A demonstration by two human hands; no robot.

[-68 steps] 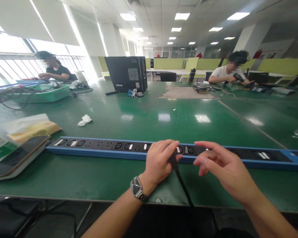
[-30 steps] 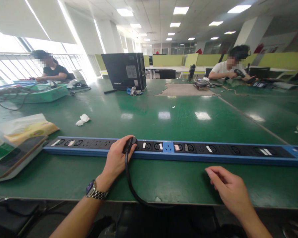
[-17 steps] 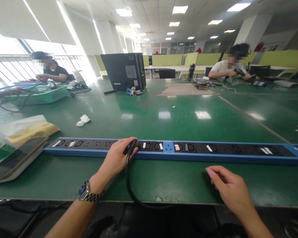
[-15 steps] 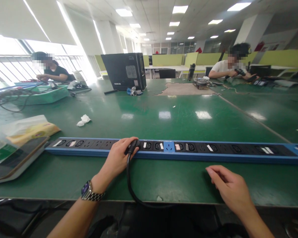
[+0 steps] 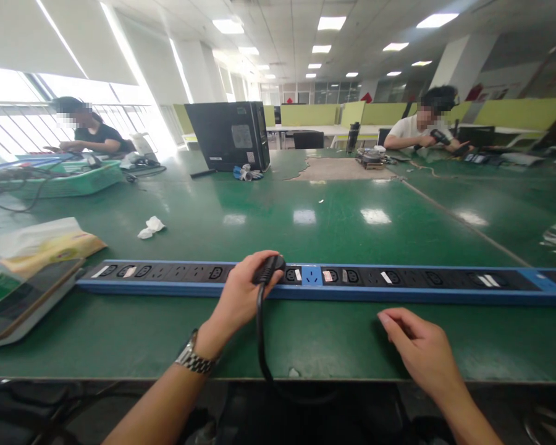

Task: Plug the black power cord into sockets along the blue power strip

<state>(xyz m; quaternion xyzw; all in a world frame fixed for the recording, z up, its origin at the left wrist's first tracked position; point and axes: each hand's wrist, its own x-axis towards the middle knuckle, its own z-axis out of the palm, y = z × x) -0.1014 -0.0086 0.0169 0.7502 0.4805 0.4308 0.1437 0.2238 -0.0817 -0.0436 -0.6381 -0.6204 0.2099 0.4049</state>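
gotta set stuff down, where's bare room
Broad: from the long blue power strip towards the black computer tower, right of the crumpled white tissue. Small: between black cable and right hand. Crowded: far left, around the green plastic basket.

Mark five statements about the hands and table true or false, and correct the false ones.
1. The left hand holds a black plug at the power strip. True.
2. The right hand grips the power strip. False: the right hand is apart from it.
3. The wristwatch is on the right wrist. False: the wristwatch is on the left wrist.
4. The computer tower is black. True.
5. The green basket is right of the tower in view. False: the green basket is left.
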